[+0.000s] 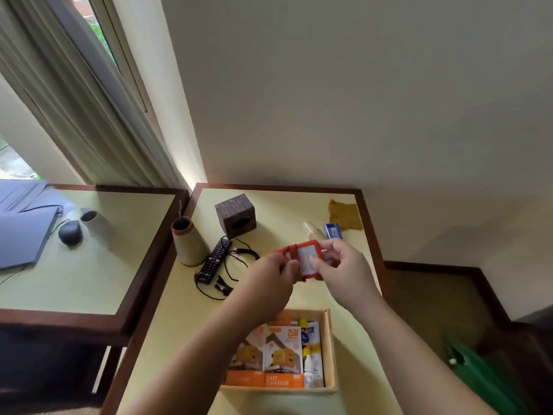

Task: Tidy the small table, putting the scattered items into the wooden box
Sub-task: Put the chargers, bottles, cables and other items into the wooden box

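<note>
Both hands hold a red luggage tag [305, 259] in the air above the small table [269, 202]. My left hand [270, 284] pinches its red strap at the left, and my right hand [338, 269] pinches the tag's right edge. Nearer to me on the table stands the wooden box [329, 348], which holds two orange charger boxes [282, 354] and a white bottle pack. On the table beyond lie a black remote [215, 260], a tangled black cable [236, 265], a small blue item [332, 231], a clear-capped bottle [314, 232] and a yellow cloth [344, 215].
A dark wooden cube speaker [236, 215] and a beige cone [187, 242] stand at the table's back left. A second table [98, 265] to the left carries a laptop, a mouse and a white cup. A green item [484, 381] lies on the floor at the right.
</note>
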